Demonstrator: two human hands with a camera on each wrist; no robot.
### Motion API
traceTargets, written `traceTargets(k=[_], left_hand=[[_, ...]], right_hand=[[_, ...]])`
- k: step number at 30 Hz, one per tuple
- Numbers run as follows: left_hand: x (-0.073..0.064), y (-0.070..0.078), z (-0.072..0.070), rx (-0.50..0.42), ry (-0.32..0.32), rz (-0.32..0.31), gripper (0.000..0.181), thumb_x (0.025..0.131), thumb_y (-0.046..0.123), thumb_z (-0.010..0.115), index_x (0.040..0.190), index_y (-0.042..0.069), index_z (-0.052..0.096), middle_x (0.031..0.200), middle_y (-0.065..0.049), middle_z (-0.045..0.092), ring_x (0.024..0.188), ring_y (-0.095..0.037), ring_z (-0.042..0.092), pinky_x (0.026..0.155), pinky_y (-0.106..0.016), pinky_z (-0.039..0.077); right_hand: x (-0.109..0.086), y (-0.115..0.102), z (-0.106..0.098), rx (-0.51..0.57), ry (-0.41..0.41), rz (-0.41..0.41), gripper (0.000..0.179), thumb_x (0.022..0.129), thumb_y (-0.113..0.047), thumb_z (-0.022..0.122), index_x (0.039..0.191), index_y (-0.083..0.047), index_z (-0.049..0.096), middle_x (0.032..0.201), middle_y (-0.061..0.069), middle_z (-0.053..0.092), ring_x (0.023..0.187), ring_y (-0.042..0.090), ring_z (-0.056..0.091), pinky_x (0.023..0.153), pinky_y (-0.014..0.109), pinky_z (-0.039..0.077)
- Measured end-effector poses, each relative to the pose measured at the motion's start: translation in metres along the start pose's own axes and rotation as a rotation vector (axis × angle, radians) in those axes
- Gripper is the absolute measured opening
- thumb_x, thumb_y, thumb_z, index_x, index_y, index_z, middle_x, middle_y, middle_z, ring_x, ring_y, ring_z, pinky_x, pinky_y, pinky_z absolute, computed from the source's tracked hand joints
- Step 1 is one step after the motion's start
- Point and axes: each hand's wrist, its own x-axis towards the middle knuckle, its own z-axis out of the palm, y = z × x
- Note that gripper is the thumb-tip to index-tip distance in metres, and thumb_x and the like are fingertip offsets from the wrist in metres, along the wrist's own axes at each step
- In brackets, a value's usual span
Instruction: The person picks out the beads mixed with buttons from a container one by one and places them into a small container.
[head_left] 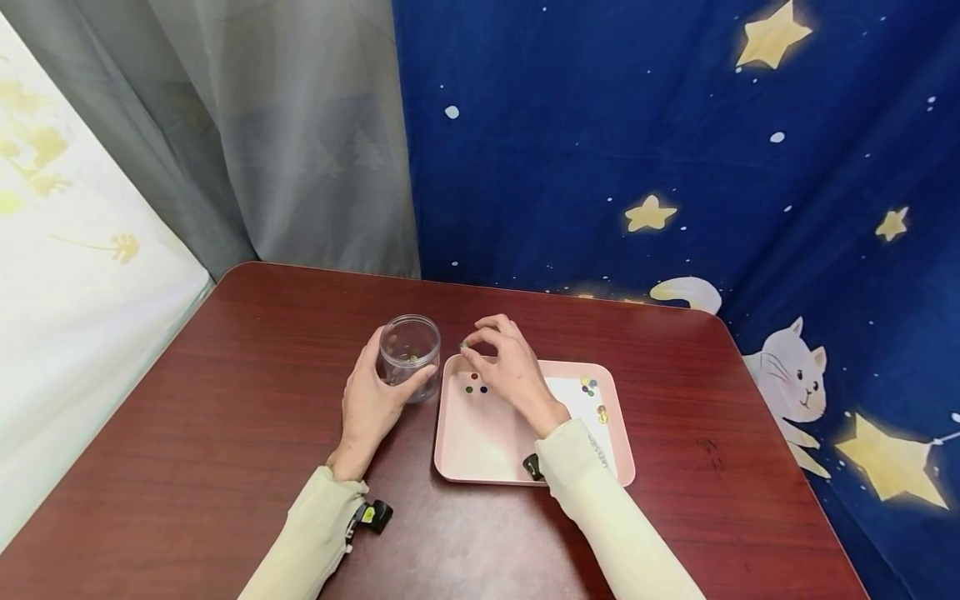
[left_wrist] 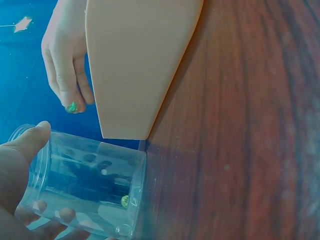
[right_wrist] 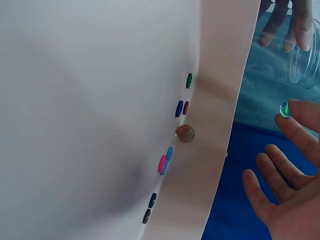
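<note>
My left hand [head_left: 372, 407] grips a clear, lidless plastic jar [head_left: 409, 340] that stands upright on the table, fingers round one side and thumb across the other. Inside the jar, near its base, lies a yellowish marble [left_wrist: 125, 201]. Between thumb and index finger my right hand [head_left: 512, 367] pinches a clear marble with green in it [right_wrist: 285, 109]. That hand hovers over the far left rim of a pink tray [head_left: 480, 467], a short way right of the jar's mouth. In the right wrist view, another glass marble [right_wrist: 185, 133] lies in the tray among several coloured buttons [right_wrist: 179, 108].
Toward the tray's right side lie more small pieces [head_left: 588, 387] and yellow-orange ones [head_left: 602, 414] on a white area. The dark red wooden table [head_left: 225, 433] extends around the tray. Behind it hang a grey curtain [head_left: 322, 150] and a blue starry curtain [head_left: 555, 167].
</note>
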Motion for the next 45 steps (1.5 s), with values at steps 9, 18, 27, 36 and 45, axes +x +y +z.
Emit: traceTargets(k=[9,18,27,36,45], left_hand=[[0.0,-0.002,0.001,0.001,0.009,0.016,0.095,0.078,0.056,0.088,0.158,0.035,0.041,0.151,-0.003,0.057,0.135,-0.028,0.059,0.109,-0.059,0.046],[0.001,-0.001,0.001,-0.003,0.007,0.028,0.094,0.078,0.055,0.088,0.158,0.033,0.042,0.15,-0.005,0.057,0.134,-0.029,0.059,0.109,-0.059,0.046],[0.001,0.0,0.001,0.001,0.009,0.027,0.094,0.078,0.055,0.088,0.157,0.034,0.042,0.15,-0.004,0.058,0.133,-0.029,0.06,0.108,-0.06,0.047],[0.002,-0.001,0.002,-0.001,0.005,0.026,0.093,0.078,0.056,0.088,0.157,0.035,0.042,0.149,-0.004,0.057,0.134,-0.029,0.059,0.108,-0.06,0.046],[0.001,0.0,0.001,0.0,-0.001,0.019,0.094,0.079,0.055,0.088,0.158,0.033,0.041,0.151,-0.004,0.056,0.135,-0.029,0.058,0.11,-0.061,0.045]], right_hand=[[0.0,-0.002,0.001,0.013,0.006,-0.008,0.012,0.096,-0.027,0.077,0.105,-0.019,0.078,0.134,0.003,0.063,0.13,0.019,0.057,0.11,0.041,0.05],[0.002,-0.005,-0.001,0.018,0.024,-0.023,0.011,0.097,-0.026,0.076,0.104,-0.019,0.078,0.133,0.001,0.063,0.13,0.019,0.057,0.109,0.041,0.05],[0.004,-0.007,-0.002,0.02,0.022,-0.034,0.011,0.096,-0.027,0.076,0.104,-0.019,0.078,0.134,0.002,0.063,0.131,0.019,0.057,0.109,0.041,0.051],[0.007,-0.012,-0.003,0.016,0.025,-0.046,0.012,0.097,-0.028,0.075,0.105,-0.019,0.078,0.135,0.003,0.063,0.131,0.019,0.056,0.11,0.041,0.05],[0.007,-0.017,-0.004,0.018,0.026,-0.045,0.013,0.097,-0.028,0.075,0.106,-0.02,0.078,0.134,-0.001,0.061,0.131,0.018,0.055,0.11,0.041,0.05]])
